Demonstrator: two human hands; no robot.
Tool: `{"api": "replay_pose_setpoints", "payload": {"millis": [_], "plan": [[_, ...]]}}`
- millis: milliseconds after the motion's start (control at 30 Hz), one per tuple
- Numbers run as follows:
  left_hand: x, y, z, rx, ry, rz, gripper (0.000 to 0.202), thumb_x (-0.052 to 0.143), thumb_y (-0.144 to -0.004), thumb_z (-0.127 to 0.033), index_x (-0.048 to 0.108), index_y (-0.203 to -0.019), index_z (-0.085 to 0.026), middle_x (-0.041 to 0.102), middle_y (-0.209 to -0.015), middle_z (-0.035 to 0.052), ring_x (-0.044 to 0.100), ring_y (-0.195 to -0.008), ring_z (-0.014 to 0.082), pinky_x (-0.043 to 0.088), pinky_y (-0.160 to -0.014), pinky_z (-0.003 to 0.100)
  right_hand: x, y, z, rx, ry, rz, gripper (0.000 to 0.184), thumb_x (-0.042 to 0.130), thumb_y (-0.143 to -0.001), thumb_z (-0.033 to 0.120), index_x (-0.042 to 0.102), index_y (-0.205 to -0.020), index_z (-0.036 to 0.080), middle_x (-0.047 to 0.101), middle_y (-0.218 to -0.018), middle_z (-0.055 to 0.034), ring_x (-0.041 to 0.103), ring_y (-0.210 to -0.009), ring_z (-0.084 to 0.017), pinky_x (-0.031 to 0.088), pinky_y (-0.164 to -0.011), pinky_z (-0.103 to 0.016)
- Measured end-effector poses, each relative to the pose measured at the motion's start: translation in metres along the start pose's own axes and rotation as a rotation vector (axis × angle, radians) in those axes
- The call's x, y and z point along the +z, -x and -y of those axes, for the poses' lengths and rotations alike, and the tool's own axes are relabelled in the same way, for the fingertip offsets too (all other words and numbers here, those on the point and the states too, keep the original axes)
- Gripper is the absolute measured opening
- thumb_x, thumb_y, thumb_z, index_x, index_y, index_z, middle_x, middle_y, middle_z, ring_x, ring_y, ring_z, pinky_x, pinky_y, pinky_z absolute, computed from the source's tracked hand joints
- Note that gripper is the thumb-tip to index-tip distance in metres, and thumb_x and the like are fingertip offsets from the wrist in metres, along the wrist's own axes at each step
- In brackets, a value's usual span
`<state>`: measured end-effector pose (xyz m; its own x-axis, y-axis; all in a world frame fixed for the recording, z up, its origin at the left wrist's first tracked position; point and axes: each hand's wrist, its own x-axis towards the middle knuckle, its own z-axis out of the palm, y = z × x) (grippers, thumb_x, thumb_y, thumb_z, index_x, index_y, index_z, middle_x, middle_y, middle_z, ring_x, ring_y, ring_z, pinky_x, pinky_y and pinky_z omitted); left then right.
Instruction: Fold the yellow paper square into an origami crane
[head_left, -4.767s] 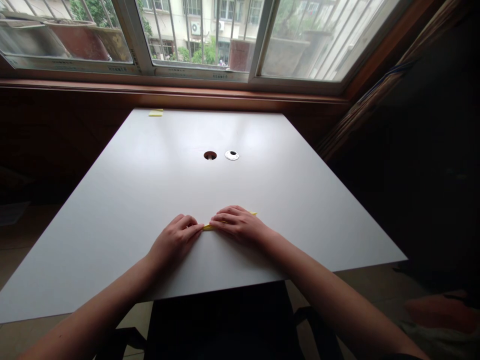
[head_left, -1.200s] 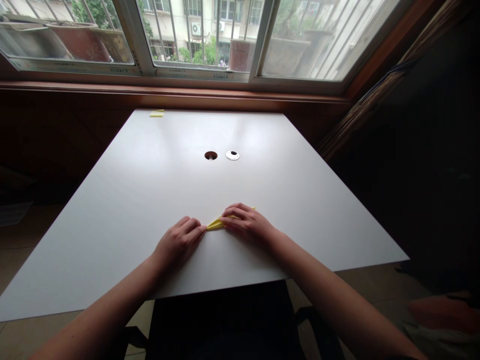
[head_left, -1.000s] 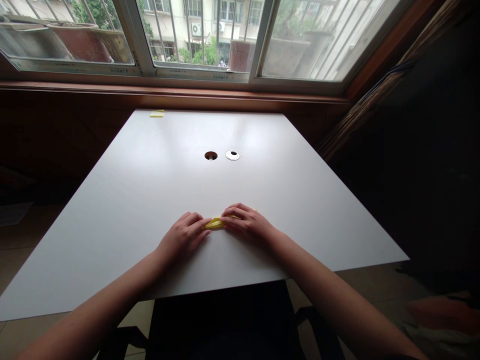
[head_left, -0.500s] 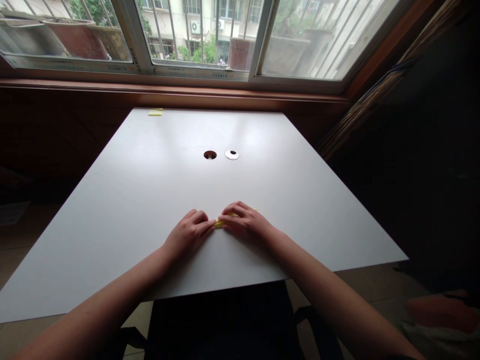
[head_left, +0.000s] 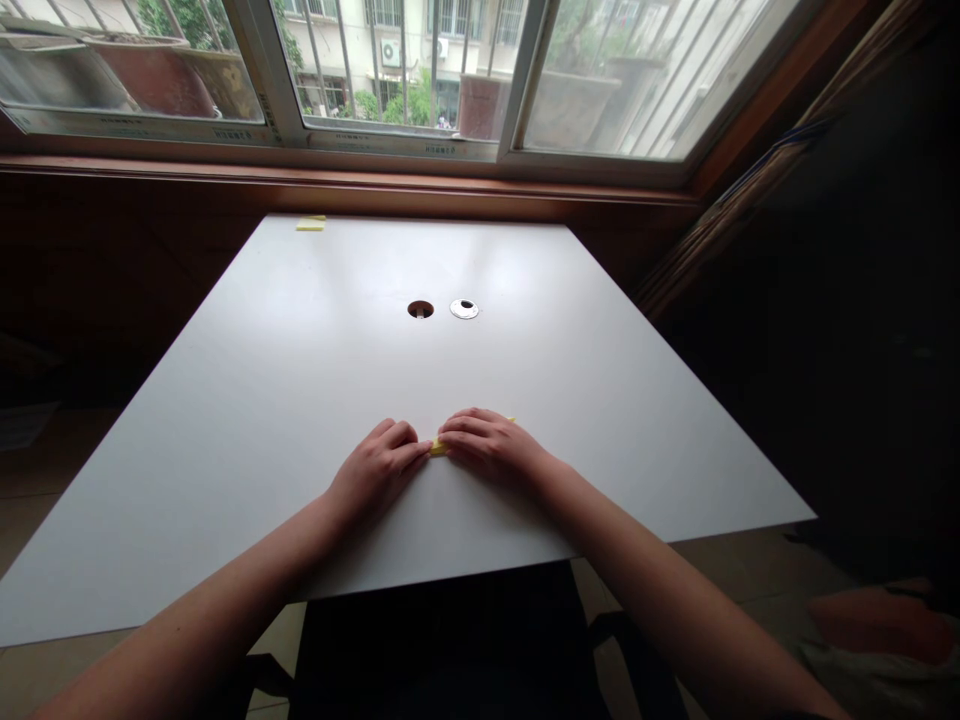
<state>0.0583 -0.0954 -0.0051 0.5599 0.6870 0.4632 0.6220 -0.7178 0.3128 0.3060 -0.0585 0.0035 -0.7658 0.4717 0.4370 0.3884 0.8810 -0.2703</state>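
Note:
A small folded yellow paper [head_left: 437, 446] lies on the white table [head_left: 300, 380] near its front edge. Most of it is hidden under my hands; only a short piece shows between them and a tiny corner past my right knuckles. My right hand [head_left: 489, 450] lies over the paper, fingers together and pressing it down. My left hand [head_left: 377, 468] has its fingers curled, with the fingertips pinning the paper's left end. The two hands nearly touch.
A yellow pad of notes [head_left: 310, 224] sits at the table's far left corner. A round cable hole [head_left: 420, 309] and its white cap [head_left: 464, 309] are mid-table. Beyond is a wooden sill and window. A dark chair seat [head_left: 450, 640] lies below the front edge.
My left hand slid right until it almost meets the right hand. The raised yellow point seen a second ago is pressed flat, and less of the paper shows.

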Motion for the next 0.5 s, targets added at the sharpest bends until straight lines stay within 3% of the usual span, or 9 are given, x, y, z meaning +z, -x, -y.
{"api": "replay_pose_setpoints", "payload": {"millis": [500], "plan": [[-0.004, -0.002, -0.007, 0.117, -0.173, 0.092, 0.025, 0.049, -0.098, -0.017, 0.065, -0.116, -0.013, 0.059, -0.092, 0.0094, 0.052, -0.085, 0.0206, 0.054, -0.076, 0.035, -0.009, 0.014, -0.006, 0.01, 0.062, -0.004, 0.035, 0.059, -0.097, 0.023, 0.062, -0.131, 0.022, 0.069, -0.127, -0.0077, 0.06, -0.12, -0.023, 0.056, -0.101, -0.044]]}}
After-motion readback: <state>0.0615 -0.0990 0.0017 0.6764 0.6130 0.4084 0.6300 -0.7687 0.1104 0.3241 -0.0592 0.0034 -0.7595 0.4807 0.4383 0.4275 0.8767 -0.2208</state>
